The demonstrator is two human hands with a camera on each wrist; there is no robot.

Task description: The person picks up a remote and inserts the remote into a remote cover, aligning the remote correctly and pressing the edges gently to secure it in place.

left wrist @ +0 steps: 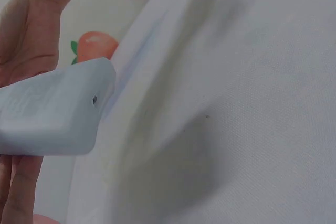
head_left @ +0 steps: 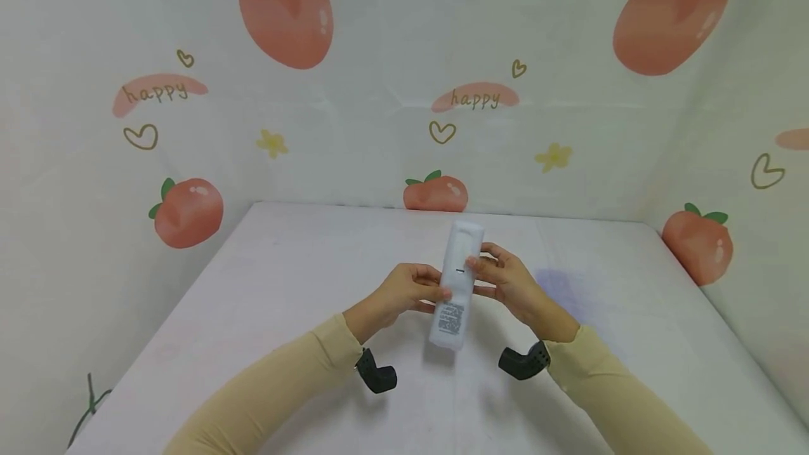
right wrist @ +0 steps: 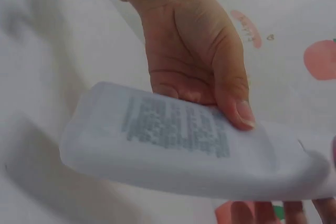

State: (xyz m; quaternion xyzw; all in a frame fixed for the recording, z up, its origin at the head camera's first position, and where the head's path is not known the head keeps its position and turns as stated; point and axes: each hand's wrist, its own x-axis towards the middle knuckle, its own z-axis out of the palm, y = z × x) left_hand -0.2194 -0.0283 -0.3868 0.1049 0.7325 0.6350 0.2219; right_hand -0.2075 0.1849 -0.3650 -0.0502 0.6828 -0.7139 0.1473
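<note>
I hold a white remote control (head_left: pixel 456 286) in both hands above a white-covered table (head_left: pixel 284 286). Its back faces up, with a printed label near the lower end. My left hand (head_left: pixel 418 291) grips the remote's left edge and my right hand (head_left: pixel 499 276) pinches its right edge near the middle. In the right wrist view the remote (right wrist: pixel 184 140) lies across the frame, label showing, and my left hand's thumb (right wrist: pixel 241 111) presses on it. The left wrist view shows one rounded end of the remote (left wrist: pixel 52 111) with a small hole, and a palm (left wrist: pixel 26 40) behind it.
Walls with a peach and "happy" print (head_left: pixel 284 12) close in the table at the back and on both sides. A black camera (head_left: pixel 378 374) sits on each wrist. A faint purple patch (head_left: pixel 562 286) marks the cloth. A green cable (head_left: pixel 88 406) hangs at the lower left.
</note>
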